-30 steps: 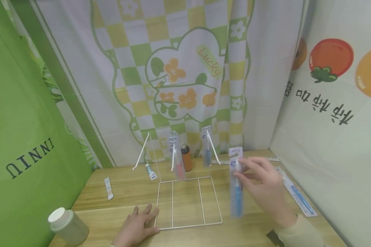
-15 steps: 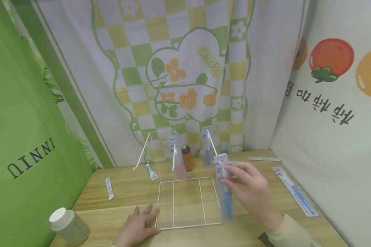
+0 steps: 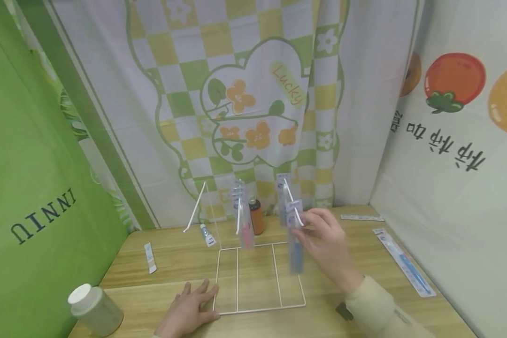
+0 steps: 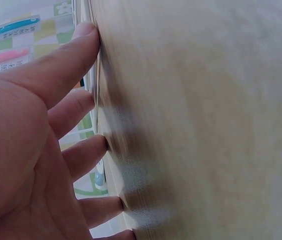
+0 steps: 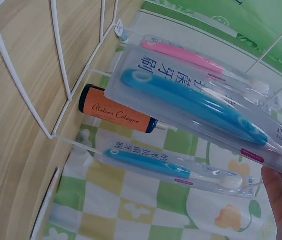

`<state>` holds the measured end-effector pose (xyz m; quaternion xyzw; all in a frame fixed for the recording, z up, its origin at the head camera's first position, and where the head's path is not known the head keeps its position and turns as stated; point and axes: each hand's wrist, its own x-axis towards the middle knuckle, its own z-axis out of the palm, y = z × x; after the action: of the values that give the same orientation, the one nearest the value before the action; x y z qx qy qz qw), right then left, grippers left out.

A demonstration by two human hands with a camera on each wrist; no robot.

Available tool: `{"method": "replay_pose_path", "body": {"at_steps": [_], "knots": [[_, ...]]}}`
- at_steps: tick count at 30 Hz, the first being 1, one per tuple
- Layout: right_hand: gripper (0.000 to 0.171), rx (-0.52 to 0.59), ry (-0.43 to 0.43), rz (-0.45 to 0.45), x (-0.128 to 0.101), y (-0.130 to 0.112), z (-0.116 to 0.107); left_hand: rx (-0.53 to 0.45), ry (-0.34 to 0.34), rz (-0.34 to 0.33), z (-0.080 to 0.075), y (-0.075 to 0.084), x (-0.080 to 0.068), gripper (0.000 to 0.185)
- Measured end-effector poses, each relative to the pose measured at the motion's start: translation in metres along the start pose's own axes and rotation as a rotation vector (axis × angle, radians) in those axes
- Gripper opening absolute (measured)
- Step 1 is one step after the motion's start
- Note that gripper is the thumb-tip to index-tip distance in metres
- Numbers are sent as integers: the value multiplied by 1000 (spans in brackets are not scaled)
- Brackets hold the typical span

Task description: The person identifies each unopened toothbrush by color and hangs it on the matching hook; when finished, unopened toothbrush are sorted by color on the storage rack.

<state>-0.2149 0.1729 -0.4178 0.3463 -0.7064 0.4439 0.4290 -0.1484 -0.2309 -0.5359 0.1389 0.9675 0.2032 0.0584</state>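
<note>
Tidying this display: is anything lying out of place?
Yes. One packaged toothbrush and two small packets lie flat on the table, while others hang on the wire rack.

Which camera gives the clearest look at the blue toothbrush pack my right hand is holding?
The right wrist view: the blue toothbrush pack fills the frame, sharp enough to show brush and print. The head view shows it small and blurred, pinched at its top by the right hand. The left wrist view doesn't show it.

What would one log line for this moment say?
right hand: pinches packaged blue toothbrush at wire rack hook | left hand: flat on table, touching rack base
</note>
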Motion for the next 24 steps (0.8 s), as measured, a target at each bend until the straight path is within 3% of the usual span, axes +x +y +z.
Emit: {"method": "replay_pose_path", "body": {"at_steps": [10,24], "knots": [[39,-143,7,63,19,28,20,-36,14,-23,-3,2,-1,78],[36,-144,19,139,28,52,35,-28,2,-28,0,1,0,79]]}}
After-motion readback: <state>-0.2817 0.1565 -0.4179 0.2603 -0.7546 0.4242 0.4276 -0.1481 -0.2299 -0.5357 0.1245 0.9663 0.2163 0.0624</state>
